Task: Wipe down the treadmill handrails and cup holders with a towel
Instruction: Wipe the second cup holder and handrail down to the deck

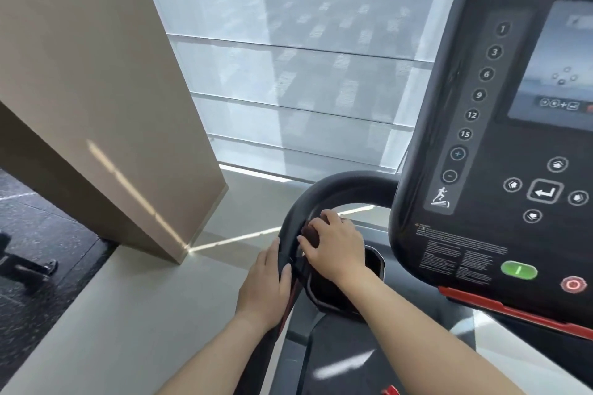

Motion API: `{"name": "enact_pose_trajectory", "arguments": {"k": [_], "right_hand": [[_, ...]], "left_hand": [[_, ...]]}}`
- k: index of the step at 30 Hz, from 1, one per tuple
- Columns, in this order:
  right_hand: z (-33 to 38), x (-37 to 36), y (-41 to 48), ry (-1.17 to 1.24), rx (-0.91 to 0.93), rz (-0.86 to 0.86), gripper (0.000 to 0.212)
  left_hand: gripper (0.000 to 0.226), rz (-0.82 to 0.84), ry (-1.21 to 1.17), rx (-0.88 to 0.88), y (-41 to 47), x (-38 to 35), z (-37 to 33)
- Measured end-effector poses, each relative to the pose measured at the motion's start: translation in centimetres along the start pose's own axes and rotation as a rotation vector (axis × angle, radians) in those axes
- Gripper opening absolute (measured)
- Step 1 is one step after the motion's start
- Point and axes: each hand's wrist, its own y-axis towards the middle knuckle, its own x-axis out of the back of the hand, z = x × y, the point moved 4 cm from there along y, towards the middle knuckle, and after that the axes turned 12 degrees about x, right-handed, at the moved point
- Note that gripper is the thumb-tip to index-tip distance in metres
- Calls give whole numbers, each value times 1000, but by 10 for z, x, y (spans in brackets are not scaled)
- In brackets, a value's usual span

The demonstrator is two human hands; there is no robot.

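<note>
Left hand (pixel 264 282) wrapped round handrail (pixel 290 234), right hand (pixel 333 245) at 3 o'clock bunching dark towel (pixel 310 231). Soft, light probably; best gripped wadded, palm pressing.

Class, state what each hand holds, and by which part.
Left hand grips the black handrail on its curved side section. Right hand presses a dark towel, bunched under the fingers, against it.

Two hands are seen, a left hand (pixel 263 285) and a right hand (pixel 333 244). One towel (pixel 310 232), one handrail (pixel 324 189), one cup holder (pixel 373 261) and one console (pixel 500 144) are counted. Six numbered buttons (pixel 486 74), one green button (pixel 519 270) and one red button (pixel 573 284) are shown.
</note>
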Motion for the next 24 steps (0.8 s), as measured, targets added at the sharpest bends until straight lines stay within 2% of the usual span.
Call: {"name": "enact_pose_trajectory", "arguments": {"k": [6,10,16,20,24], "right_hand": [[-5,19,-6,70,48,-25,34],[-1,59,-31,185,88,-232,27],[-5,127,-74,174,86,-466,23],[-23,126,-88,226,20,-420,23],[-23,71,-92,75,39,-171,26]], "left_hand": [[50,-10,-37,-13,0,0,1],[52,-12,-22,-7,2,-3,4],[52,-8,-29,4,4,-5,7],[52,-2,-29,19,5,-5,9],[52,3,-24,21,4,-5,9]]}}
